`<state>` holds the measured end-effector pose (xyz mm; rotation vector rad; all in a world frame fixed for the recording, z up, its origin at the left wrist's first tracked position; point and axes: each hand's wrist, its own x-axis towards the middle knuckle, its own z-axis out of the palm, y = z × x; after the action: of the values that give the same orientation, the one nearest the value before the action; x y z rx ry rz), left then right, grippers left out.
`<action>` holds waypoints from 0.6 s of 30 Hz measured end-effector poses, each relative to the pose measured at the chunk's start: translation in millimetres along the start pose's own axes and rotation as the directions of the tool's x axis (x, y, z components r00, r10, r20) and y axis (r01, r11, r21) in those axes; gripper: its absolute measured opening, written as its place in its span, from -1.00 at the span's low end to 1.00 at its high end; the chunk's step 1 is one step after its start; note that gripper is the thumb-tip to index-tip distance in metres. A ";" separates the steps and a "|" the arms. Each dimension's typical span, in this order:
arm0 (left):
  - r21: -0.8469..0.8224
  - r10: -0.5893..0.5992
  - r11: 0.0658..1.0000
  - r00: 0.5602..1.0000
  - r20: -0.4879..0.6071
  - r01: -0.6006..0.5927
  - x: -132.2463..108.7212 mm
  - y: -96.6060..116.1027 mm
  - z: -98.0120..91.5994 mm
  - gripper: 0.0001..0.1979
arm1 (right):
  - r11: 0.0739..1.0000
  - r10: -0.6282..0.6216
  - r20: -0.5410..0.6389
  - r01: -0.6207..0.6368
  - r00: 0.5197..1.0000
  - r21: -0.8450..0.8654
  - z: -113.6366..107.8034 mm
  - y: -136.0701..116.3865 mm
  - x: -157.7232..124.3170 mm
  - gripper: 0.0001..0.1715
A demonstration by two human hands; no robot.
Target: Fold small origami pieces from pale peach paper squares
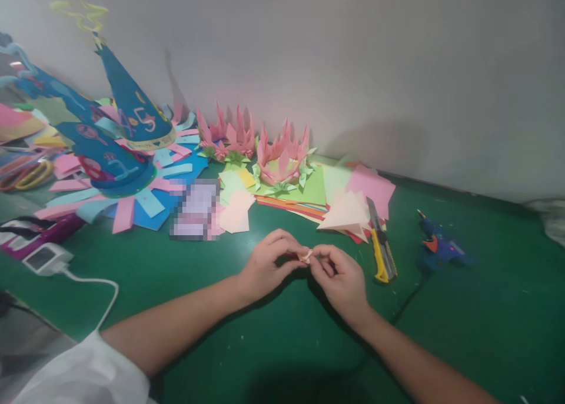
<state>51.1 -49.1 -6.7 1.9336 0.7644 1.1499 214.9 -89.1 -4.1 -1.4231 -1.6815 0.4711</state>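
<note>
Between my fingertips, at the middle of the view, is a small piece of pale pink folded paper (306,256). My left hand (272,264) pinches it from the left. From the right, my right hand (341,277) pinches the same piece, its fingers curled. The paper's full shape is partly hidden by the fingers. Just beyond my hands lie pale peach paper sheets (344,211). A yellow utility knife (382,248) rests on the green table (247,357), to the right of my right hand.
A blue glue gun (444,248) with a cord lies at the right. Two pink paper lotuses (282,157) stand on coloured paper (311,186) by the wall. Blue cone hats (132,101) with paper strips fill the left. A white cable (108,281) runs near my left arm.
</note>
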 end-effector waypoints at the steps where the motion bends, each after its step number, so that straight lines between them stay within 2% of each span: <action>1: 0.035 0.035 0.999 0.999 0.001 -0.035 -0.3 -0.1 -0.5 -0.85 | 1.000 0.008 -0.002 -0.008 1.000 0.007 0.2 -0.8 0.0 -0.89; 6: 0.187 0.182 0.965 0.983 0.028 -0.184 -1.4 -1.2 -1.4 -0.86 | 0.995 0.080 0.021 -0.082 0.997 0.064 1.5 -3.6 0.1 -0.87; 11: 0.338 0.290 0.891 0.953 0.089 -0.303 -2.4 -6.8 -1.5 -0.86 | 0.952 0.224 0.122 -0.244 0.967 0.186 3.3 -6.8 -2.2 -0.84; 14: 0.415 0.280 0.849 0.944 0.173 -0.328 -4.8 -8.7 -3.3 -0.84 | 0.890 0.322 0.173 -0.360 0.931 0.281 4.2 -10.1 -4.6 -0.80; 18: 0.509 0.201 0.800 0.941 0.272 -0.318 -5.4 -6.0 -6.4 -0.78 | 0.779 0.427 0.262 -0.499 0.866 0.379 4.7 -13.8 -5.7 -0.68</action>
<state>42.4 -48.2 -12.2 2.6678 0.7867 0.9195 202.7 -97.2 1.5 -1.4737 -1.2116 1.1974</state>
